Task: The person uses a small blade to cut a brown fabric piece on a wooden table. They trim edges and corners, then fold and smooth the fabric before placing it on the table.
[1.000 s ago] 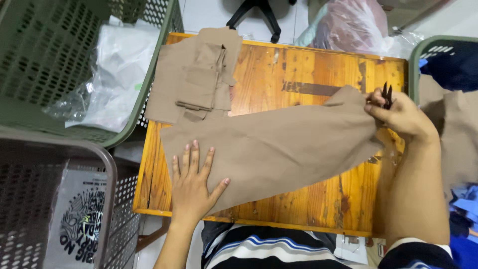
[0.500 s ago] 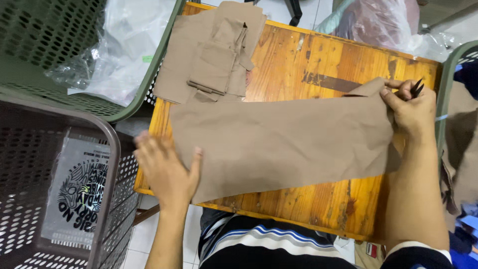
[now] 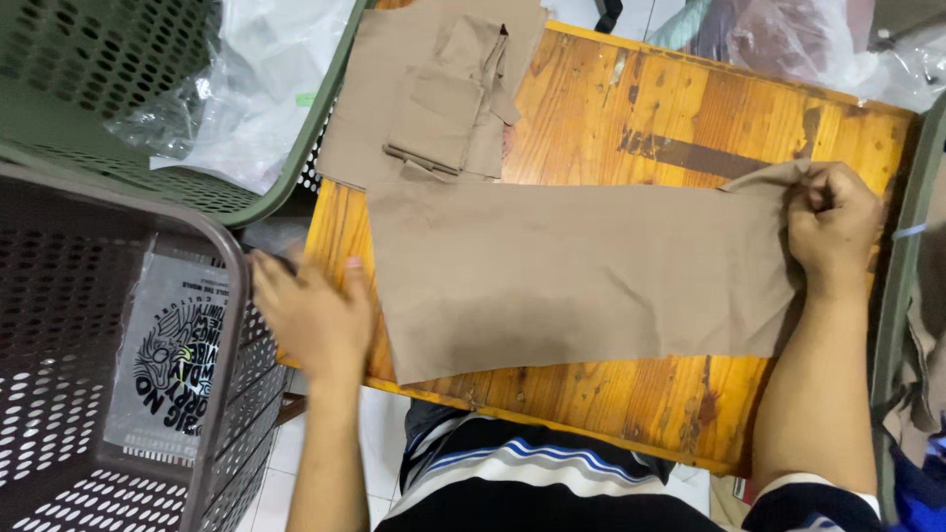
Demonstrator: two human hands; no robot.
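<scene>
1. Tan fabric piece (image 3: pixel 581 276): a long panel lying flat across the wooden table (image 3: pixel 690 108), one end at the table's right edge, the other near its left edge; the lower edge runs on a slant toward the table's near side.
2. Right hand (image 3: pixel 833 227): at the table's right edge, fingers curled and pinching the upper right corner of the tan fabric piece, which is lifted slightly there.
3. Left hand (image 3: pixel 310 315): at the table's left edge, fingers spread and lying flat, just beside the left end of the fabric; whether it touches the cloth cannot be told. It grips nothing.
4. Folded tan pieces (image 3: pixel 434 94): a small stack on the table's far left corner, its near edge meeting the long panel.
5. Dark mesh basket (image 3: pixel 108 325): left of the table, beside the left hand, holding a clear printed bag (image 3: pixel 177 365).
6. Green mesh basket (image 3: pixel 128 69): beyond the table's left side, with clear plastic wrap (image 3: pixel 256 99) in it.
7. Striped shirt (image 3: pixel 522 473): at the table's near edge.
</scene>
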